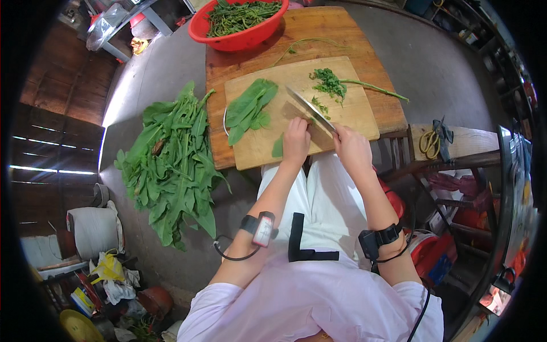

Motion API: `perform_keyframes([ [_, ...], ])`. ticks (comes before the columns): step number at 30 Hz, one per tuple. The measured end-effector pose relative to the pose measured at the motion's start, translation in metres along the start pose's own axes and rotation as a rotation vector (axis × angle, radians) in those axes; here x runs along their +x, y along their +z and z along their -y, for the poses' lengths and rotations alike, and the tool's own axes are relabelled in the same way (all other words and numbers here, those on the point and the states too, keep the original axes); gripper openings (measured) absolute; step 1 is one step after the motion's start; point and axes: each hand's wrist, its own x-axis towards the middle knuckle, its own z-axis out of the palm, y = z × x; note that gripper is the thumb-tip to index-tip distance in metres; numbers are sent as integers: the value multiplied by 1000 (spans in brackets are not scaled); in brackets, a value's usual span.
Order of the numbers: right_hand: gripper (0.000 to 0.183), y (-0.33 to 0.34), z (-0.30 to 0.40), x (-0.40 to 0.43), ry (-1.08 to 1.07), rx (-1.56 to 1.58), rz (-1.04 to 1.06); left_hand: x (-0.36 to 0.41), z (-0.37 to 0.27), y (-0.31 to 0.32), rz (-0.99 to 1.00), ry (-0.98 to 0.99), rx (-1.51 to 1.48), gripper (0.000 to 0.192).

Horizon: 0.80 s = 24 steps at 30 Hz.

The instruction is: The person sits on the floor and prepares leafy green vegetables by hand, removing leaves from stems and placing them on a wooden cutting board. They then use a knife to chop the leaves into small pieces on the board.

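Observation:
In my right hand is the handle of a kitchen knife, its broad blade slanting up to the left over a wooden cutting board. My left hand presses a green leaf against the board, fingertips close to the blade. Most of that leaf is hidden under the hand; a bit of green shows beside the knife. Chopped greens lie in a small heap right of the blade, with a long stalk reaching past the board's edge. Flat whole leaves rest on the board's left side.
A red plastic basin of greens stands on the far end of the wooden table. Left of the table is a large pile of leafy greens. Scissors with yellow handles lie on a wooden bench at right.

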Motion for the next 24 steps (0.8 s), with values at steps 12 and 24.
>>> perform_keyframes([
  [12, 22, -3, 19, -11, 4, -178, 120, -1, 3, 2, -4, -31, 49, 11],
  [24, 20, 15, 18, 23, 10, -4, 12, 4, -4, -7, 38, -50, -39, 18],
])
